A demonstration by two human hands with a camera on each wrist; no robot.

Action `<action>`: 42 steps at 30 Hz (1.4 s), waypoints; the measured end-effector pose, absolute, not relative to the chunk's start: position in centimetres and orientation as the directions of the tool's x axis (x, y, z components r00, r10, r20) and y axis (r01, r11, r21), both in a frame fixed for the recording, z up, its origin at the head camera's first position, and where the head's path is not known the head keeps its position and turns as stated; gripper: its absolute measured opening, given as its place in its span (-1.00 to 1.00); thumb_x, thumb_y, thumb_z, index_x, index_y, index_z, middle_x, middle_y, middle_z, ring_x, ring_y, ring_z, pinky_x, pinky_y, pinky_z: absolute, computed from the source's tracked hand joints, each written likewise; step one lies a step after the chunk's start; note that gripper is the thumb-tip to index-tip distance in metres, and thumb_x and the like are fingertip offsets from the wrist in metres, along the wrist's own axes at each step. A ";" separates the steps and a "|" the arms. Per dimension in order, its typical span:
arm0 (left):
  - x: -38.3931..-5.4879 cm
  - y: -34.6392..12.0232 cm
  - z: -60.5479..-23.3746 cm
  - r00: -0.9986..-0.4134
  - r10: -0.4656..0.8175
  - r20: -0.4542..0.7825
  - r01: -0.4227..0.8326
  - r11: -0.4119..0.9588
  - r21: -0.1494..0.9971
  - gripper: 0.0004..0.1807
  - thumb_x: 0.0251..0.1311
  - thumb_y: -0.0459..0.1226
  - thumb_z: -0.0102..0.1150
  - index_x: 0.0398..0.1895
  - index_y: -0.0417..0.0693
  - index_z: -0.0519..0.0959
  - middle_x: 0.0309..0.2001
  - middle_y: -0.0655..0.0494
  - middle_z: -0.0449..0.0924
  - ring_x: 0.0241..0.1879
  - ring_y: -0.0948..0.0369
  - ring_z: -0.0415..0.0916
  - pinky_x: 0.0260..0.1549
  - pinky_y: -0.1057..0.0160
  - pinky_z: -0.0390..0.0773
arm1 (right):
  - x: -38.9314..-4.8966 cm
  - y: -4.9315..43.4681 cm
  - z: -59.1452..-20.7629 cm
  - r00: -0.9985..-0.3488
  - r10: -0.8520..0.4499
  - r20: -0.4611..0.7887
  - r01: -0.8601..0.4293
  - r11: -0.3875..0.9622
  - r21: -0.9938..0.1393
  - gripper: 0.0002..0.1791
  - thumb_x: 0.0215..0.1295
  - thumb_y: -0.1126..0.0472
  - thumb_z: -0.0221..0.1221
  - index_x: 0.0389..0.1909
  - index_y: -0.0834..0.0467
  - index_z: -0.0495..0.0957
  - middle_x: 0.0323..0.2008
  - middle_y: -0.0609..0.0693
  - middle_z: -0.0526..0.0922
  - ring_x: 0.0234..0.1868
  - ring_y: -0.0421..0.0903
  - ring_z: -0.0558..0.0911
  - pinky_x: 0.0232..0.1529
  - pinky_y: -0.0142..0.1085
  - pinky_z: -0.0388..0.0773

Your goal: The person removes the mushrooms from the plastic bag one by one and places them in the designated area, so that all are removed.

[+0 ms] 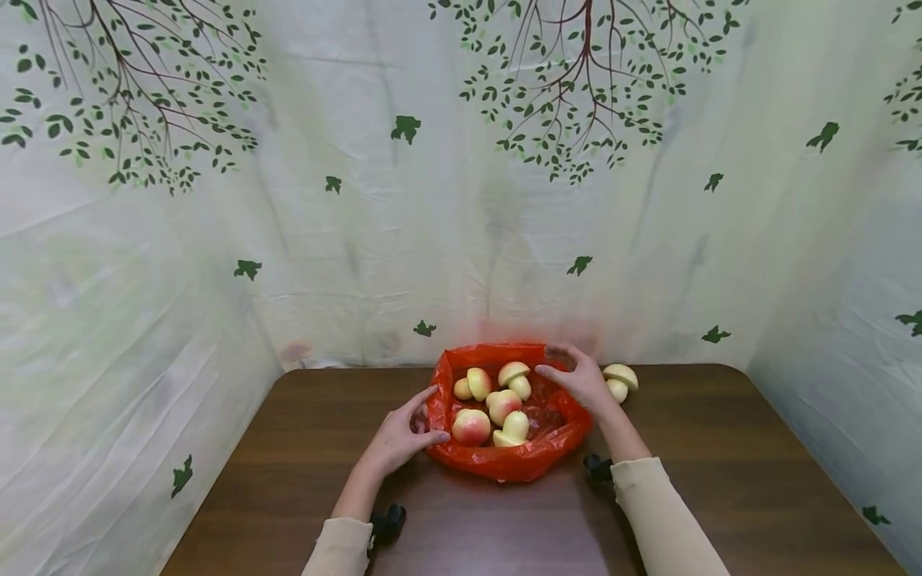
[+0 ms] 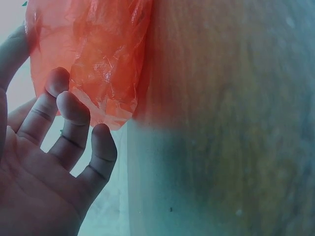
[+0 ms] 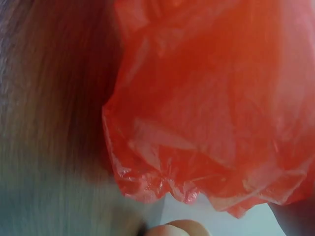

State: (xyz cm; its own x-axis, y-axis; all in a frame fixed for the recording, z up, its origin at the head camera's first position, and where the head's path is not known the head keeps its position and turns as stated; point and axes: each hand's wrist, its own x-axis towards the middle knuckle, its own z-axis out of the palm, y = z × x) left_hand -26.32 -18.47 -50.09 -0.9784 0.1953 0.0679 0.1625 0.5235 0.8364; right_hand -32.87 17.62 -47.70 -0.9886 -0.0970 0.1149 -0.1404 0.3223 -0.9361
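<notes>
A red plastic bag [image 1: 504, 464] stands on the table with its mouth spread open. Inside lie several pale yellow and pink pieces, some mushroom-shaped, such as the toy mushroom [image 1: 515, 380], and a round one [image 1: 471, 427] like a peach. My left hand [image 1: 394, 438] holds the bag's left rim, thumb over the edge and fingers outside. In the left wrist view, bent fingertips [image 2: 74, 105] lie against the red film. At the far right rim, my right hand [image 1: 582, 382] grips the edge between thumb and fingers. The bag fills most of the right wrist view, hiding the right fingers.
Another toy mushroom [image 1: 621, 380] lies outside the bag, right of it at the table's back edge. The brown wooden table [image 1: 302, 448] is bordered by a pale curtain [image 1: 432, 240] with leaf prints. A black device [image 1: 389, 524] sits on each wrist.
</notes>
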 end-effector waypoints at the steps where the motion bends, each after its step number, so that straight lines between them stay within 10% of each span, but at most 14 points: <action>1: -26.3 -18.5 -50.1 -0.978 0.198 0.068 0.164 0.524 0.836 -0.09 0.13 -0.09 0.61 0.57 0.11 0.41 -0.27 0.08 0.51 -0.32 0.16 0.43 -0.40 0.31 0.48 | -32.8 17.5 -47.8 -0.990 -0.096 0.107 -0.133 0.328 -0.935 -0.30 0.39 -0.02 0.41 0.44 0.18 0.48 0.40 0.23 0.55 0.47 0.23 0.48 0.43 0.15 0.49; 42: -26.1 -18.4 -50.0 -0.977 0.207 0.050 0.153 0.520 0.840 -0.08 0.15 -0.08 0.59 0.59 0.10 0.37 -0.24 0.05 0.52 -0.31 0.14 0.44 -0.43 0.29 0.52 | -35.1 12.7 -50.5 -0.992 -0.073 0.102 -0.125 0.553 -0.824 -0.31 0.29 -0.10 0.46 0.28 0.27 0.58 0.18 0.23 0.71 0.10 0.14 0.68 0.26 0.09 0.62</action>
